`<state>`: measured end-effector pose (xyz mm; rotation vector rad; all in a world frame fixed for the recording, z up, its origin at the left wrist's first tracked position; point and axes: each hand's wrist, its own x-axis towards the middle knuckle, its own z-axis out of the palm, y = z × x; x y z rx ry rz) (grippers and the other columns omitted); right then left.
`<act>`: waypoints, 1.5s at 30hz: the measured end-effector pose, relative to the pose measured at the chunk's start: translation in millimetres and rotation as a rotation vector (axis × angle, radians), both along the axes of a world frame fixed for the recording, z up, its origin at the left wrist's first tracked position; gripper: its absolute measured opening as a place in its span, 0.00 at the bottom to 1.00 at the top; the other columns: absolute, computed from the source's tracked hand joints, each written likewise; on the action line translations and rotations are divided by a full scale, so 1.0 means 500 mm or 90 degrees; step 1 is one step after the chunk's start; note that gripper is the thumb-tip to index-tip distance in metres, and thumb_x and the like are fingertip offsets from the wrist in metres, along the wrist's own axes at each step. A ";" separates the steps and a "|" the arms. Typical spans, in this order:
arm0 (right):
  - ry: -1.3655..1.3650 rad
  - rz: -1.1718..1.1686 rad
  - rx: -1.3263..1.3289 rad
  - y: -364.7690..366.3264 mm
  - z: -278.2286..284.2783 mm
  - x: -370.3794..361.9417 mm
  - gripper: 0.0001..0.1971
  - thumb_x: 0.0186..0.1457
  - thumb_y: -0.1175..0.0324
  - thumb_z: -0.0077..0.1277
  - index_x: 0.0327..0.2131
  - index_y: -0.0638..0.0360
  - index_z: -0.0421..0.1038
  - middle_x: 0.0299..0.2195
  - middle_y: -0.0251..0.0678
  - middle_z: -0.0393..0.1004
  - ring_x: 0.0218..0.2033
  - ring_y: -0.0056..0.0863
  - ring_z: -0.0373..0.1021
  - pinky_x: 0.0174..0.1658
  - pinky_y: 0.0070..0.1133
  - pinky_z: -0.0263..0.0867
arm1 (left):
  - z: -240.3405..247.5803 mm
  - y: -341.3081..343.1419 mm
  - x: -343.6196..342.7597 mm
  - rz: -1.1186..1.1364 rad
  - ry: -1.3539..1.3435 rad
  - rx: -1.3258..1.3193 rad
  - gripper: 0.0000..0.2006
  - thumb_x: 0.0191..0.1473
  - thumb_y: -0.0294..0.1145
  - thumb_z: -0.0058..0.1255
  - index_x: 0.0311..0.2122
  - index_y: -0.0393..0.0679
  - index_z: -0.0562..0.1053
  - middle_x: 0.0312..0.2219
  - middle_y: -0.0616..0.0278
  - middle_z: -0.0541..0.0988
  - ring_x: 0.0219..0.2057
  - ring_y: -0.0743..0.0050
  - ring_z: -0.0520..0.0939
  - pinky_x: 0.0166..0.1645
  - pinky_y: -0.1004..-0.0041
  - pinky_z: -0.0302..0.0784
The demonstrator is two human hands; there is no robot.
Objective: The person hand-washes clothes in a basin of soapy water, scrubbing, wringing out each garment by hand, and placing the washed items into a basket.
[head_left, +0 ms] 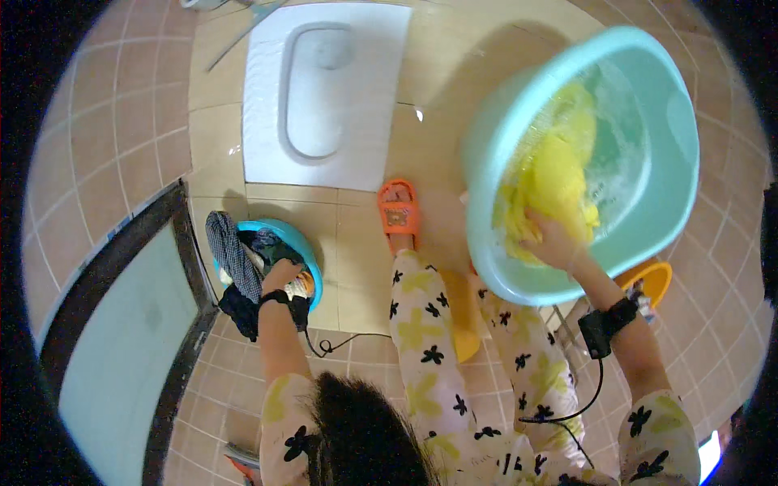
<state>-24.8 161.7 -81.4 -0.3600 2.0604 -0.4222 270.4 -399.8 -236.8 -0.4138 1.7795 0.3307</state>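
The right hand (556, 241) grasps a bunch of yellow cloth (559, 174), which lies soaking in foamy water inside the large pale-green tub (483, 243). The left hand (282, 274) reaches down among the clothes in the small blue basin (317, 283); its fingertips are hidden, so I cannot tell whether it grips anything.

To handle this well, the right hand should keep the wet bundle low over the water, so drips fall back into the tub, and work it fold by fold. The left should take one piece at a time, since a checked cloth (231, 251) and a black garment (238, 311) already hang over the basin's rim. An orange container (667, 279) beside the tub holds small items too indistinct to name.
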 end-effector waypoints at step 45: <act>0.001 -1.019 -0.344 0.359 0.441 0.044 0.23 0.44 0.74 0.50 0.47 0.63 0.60 0.43 0.36 0.67 0.46 0.29 0.62 0.49 0.23 0.58 | 0.720 0.880 -0.748 0.579 0.350 0.544 0.10 0.45 0.19 0.48 0.36 0.36 0.70 0.32 0.65 0.76 0.31 0.83 0.75 0.36 0.81 0.71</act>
